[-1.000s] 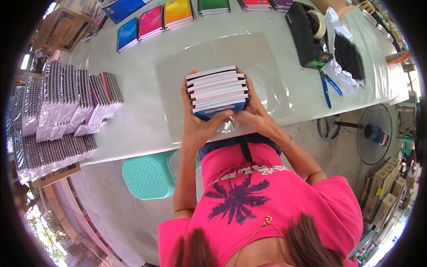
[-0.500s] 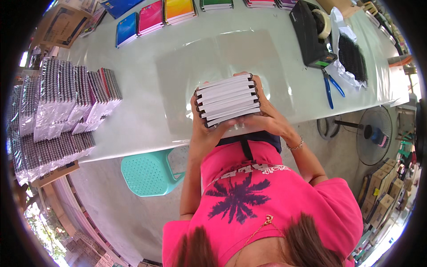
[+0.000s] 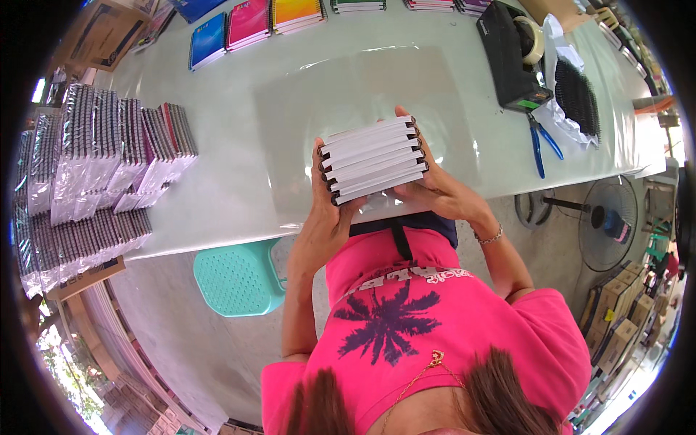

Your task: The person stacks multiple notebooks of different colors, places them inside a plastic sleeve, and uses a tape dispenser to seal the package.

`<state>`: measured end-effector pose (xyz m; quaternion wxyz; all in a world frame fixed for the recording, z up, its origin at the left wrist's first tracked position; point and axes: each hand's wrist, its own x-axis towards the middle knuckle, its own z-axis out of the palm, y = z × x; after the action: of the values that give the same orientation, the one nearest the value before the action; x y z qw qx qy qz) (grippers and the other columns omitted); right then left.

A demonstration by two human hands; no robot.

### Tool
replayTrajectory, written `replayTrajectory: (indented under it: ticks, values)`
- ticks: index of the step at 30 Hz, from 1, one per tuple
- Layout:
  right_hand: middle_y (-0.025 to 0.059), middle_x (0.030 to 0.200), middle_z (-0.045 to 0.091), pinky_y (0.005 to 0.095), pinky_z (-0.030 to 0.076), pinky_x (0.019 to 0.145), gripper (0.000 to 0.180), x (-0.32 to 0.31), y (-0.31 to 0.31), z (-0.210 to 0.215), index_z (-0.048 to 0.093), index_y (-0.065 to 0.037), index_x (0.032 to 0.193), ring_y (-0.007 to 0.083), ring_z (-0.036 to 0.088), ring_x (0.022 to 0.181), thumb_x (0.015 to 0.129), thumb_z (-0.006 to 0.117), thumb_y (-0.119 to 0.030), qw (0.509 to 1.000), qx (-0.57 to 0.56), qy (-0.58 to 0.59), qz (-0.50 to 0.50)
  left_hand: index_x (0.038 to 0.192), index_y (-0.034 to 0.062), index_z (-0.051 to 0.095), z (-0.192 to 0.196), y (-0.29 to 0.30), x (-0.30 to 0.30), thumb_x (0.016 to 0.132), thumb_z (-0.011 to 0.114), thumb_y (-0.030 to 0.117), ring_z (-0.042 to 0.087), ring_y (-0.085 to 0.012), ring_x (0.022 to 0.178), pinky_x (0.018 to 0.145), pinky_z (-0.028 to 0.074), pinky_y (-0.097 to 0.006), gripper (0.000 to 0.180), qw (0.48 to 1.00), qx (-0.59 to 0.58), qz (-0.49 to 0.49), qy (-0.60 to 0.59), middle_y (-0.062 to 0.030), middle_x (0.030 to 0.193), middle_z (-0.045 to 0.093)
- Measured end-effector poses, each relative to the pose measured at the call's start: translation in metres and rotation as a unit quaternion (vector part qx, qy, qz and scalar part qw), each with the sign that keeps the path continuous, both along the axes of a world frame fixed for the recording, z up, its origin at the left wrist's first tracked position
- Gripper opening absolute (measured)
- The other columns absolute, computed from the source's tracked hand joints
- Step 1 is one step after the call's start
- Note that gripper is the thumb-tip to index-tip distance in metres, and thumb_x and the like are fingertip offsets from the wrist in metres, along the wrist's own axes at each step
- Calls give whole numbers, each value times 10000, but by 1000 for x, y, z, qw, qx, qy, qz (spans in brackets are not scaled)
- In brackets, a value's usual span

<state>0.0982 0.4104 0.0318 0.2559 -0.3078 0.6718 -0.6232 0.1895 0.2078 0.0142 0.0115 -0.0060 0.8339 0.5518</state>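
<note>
Between my two hands is a stack of several spiral notebooks [image 3: 374, 161], page edges facing up, with black coil bindings showing at both ends. My left hand [image 3: 324, 217] grips the left end, its fingers along the coils and its thumb below the near side. At the right end my right hand [image 3: 436, 190] is closed around the stack, fingers reaching up the far corner. The stack is over the near edge of the table, on or just above a clear plastic sheet [image 3: 290, 116]; whether it touches cannot be made out.
Plastic-wrapped spiral notebooks [image 3: 94, 167] are piled at the left. Along the far side lie a blue notebook [image 3: 209, 42], a pink one [image 3: 248, 25] and a yellow one [image 3: 296, 14]. A tape dispenser [image 3: 504, 58], blue-handled pliers [image 3: 540, 145] and black coils [image 3: 576, 98] lie right. A green stool [image 3: 239, 283] stands below.
My left thumb has drawn back from the near side of the stack, and both hands have shifted toward its ends. The stack stays in nearly the same place.
</note>
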Motion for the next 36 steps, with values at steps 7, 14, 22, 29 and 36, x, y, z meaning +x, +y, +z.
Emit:
replayTrajectory:
  ticks: [7, 14, 22, 29, 36]
  values:
    - [184, 1549, 133, 361, 128, 1164, 875, 3, 1, -7, 7, 14, 1504, 270, 152, 1441, 847, 585, 5, 999, 29, 19, -7, 1443, -41, 112, -3, -4, -2, 910, 569, 14, 345, -357, 1314, 1085, 307, -409, 704, 996, -58, -31, 58, -217, 1426, 282]
    - [201, 1489, 280, 361, 179, 1151, 771, 6, 0, -9, 157, 44, 1484, 303, 241, 1406, 854, 593, -49, 998, -10, 18, -63, 1474, -44, 125, 3, 4, -5, 882, 614, 42, 384, -304, 1302, 1074, 337, -395, 773, 993, 109, 40, 23, -196, 1394, 370]
    - [206, 1300, 471, 333, 418, 965, 774, -14, -15, 20, 371, 89, 1391, 275, 529, 1147, 838, 662, -368, 980, 27, -132, -149, 1388, -42, 337, 41, -9, -55, 866, 653, 272, 525, -249, 1144, 994, 406, -346, 687, 961, 256, 66, -82, -170, 1259, 525]
    - [185, 1064, 514, 339, 446, 855, 651, -31, -18, 1, 527, 59, 1284, 263, 546, 951, 879, 577, -448, 971, 150, -12, -186, 1301, -83, 437, 36, -16, -79, 878, 620, 343, 537, -224, 1119, 988, 393, -344, 628, 960, 223, 43, -165, -163, 1210, 568]
    - [174, 1020, 501, 331, 433, 852, 628, -25, -23, -6, 536, 61, 1270, 251, 527, 919, 913, 539, -456, 964, 160, 14, -211, 1236, 11, 546, 26, -14, -81, 892, 593, 406, 516, -218, 1014, 931, 407, -339, 525, 981, 82, 67, -163, -130, 1100, 508]
